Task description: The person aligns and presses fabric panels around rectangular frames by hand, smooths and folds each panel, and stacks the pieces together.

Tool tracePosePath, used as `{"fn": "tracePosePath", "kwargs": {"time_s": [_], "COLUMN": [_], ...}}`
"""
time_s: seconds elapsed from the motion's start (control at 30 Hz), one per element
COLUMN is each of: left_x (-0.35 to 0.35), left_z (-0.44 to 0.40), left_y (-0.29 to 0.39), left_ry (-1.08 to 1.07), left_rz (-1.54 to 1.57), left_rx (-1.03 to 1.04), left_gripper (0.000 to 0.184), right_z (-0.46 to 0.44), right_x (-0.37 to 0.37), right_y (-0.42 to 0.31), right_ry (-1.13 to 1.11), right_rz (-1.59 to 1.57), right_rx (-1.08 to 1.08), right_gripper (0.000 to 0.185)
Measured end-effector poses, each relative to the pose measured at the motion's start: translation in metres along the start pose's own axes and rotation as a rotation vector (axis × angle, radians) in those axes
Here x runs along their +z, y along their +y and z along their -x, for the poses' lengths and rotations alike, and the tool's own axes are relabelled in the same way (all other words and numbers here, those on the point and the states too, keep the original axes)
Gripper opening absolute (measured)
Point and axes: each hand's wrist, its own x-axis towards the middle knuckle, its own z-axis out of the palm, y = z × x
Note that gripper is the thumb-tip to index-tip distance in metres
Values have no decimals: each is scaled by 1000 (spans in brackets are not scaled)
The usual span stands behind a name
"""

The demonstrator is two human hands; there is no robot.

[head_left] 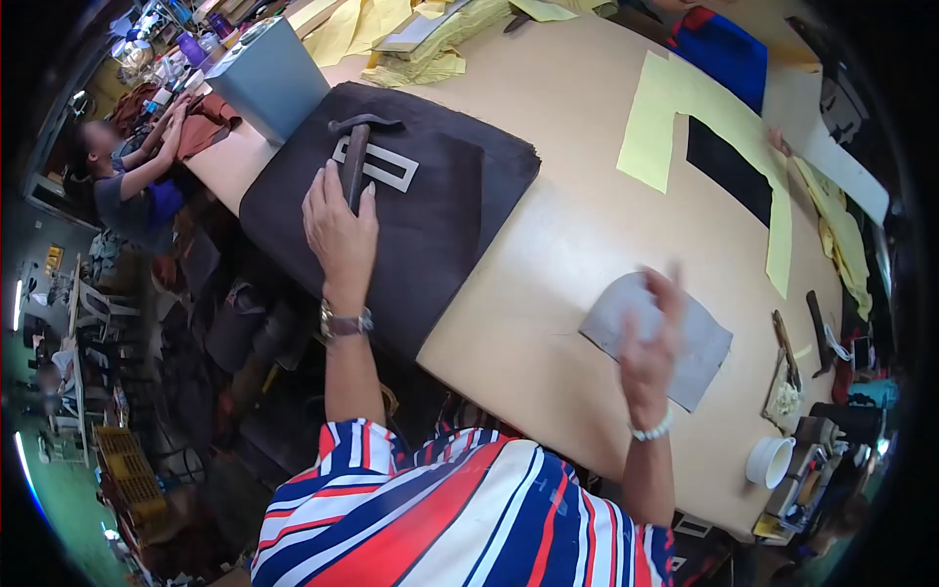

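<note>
My left hand [340, 233] lies over the dark brown sheet material [430, 210], its thumb and fingers on either side of the handle of a hammer [356, 161]. The hammer's curved metal head points away from me. Partly beneath the handle is a pale rectangular frame-shaped piece [394, 176]. My right hand [648, 347] is smeared by motion above a grey piece of material [693, 338] with one rounded edge. Whether that hand touches the piece or holds anything is not visible.
A grey metal box [269, 78] stands at the table's left edge, near another person [127, 171] handling reddish-brown material. Yellow sheets [362, 29] are heaped at the back. A yellow angular cutout [650, 122] adjoins a black piece [729, 171]. A white cup [770, 462] sits at right.
</note>
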Motion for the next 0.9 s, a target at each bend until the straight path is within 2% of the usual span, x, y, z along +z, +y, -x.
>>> {"fn": "tracePosePath", "kwargs": {"time_s": [0.03, 0.1, 0.17, 0.27, 0.37, 0.4, 0.5, 0.53, 0.57, 0.63, 0.77, 0.8, 0.9], "left_x": [6, 20, 27, 29, 30, 31, 33, 33, 32, 32, 36, 36, 35], "left_z": [-3, -5, -5, -4, -5, -5, -3, -3, -3, -3, -2, -3, -3], "left_y": [-11, -22, -29, -30, -33, -34, -36, -35, -34, -34, -36, -35, -35], "left_ry": [-57, -117, -161, -185, -181, -172, -157, -158, -159, -161, -151, -155, -163], "left_rz": [-38, 62, 111, 123, 156, 160, 162, 157, 154, 152, 144, 147, 148], "left_rx": [-27, -69, -97, -108, -103, -96, -81, -82, -82, -84, -80, -81, -87], "left_gripper": [47, 46, 45, 43, 42, 42, 42, 42, 42, 42, 42, 42, 42], "right_z": [-12, -30, -50, -70, -71, -67, -54, -50, -50, -53, -53, -54, -54], "right_x": [19, 66, 102, 132, 147, 153, 164, 165, 164, 162, 172, 175, 173], "right_y": [-19, -29, -44, -63, -81, -83, -87, -87, -86, -79, -58, -58, -60], "right_ry": [-105, -246, -285, -368, -358, -310, -246, -216, -229, -253, -149, -90, -107], "right_rz": [-55, -187, -186, -232, -379, -416, -433, -492, -504, -524, -571, -599, -654], "right_rx": [-34, -148, -146, 43, 113, 62, 10, 22, 94, 237, 314, 300, 334], "right_gripper": [43, 65, 93, 116, 120, 122, 123, 105, 96, 80, 58, 55, 56]}}
